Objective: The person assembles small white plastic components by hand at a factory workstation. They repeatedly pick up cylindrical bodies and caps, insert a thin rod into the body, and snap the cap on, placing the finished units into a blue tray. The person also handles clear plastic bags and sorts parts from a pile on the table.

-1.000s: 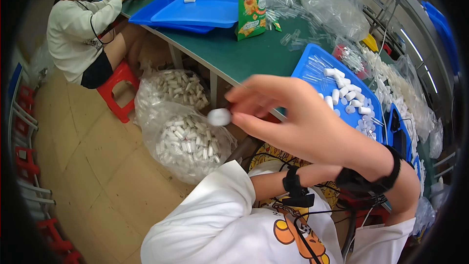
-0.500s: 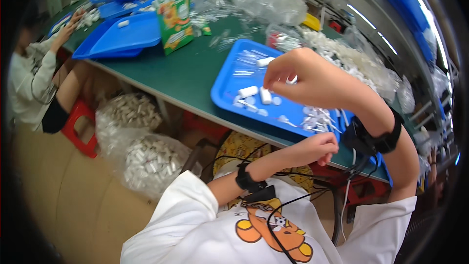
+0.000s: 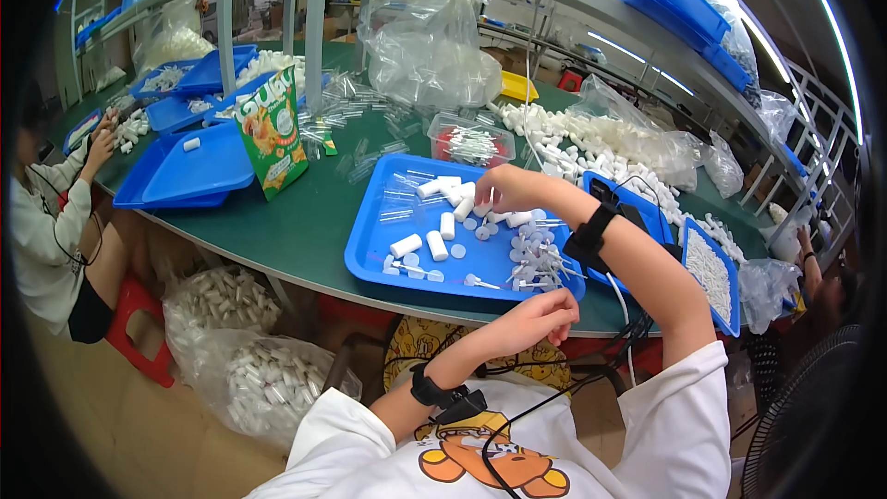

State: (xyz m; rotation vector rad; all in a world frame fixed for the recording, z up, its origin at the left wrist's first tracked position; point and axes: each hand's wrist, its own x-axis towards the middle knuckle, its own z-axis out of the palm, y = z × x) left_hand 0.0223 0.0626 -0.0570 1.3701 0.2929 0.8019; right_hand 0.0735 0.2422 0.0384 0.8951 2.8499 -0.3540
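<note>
My right hand point(image 3: 504, 189) is over the blue tray point(image 3: 356, 259), its fingers bent down and drawn together right beside some white cylinders point(image 3: 437, 246). Whatever is between those fingertips is hidden. At the tray's near edge my left hand point(image 3: 540, 319) is curled, palm turned inward, and its closed fingers hide anything inside. Several white cylinders lie loose in the tray's middle. Clear thin tubes point(image 3: 399, 203) rest along its left side. Small translucent discs with stems point(image 3: 536, 254) are heaped at the right, with a few more at the near left.
Behind the tray are a clear box of small parts point(image 3: 471, 140) and a long heap of white cylinders point(image 3: 591, 152). A green snack bag point(image 3: 273, 134) stands by stacked blue trays point(image 3: 189, 166). Another person sits at far left. Metal shelf posts point(image 3: 228, 18) rise from the table.
The view has tilted up and shifted, showing more shelf. My right hand has come down from above the tray to the cylinders. My left hand stays curled by the near edge.
</note>
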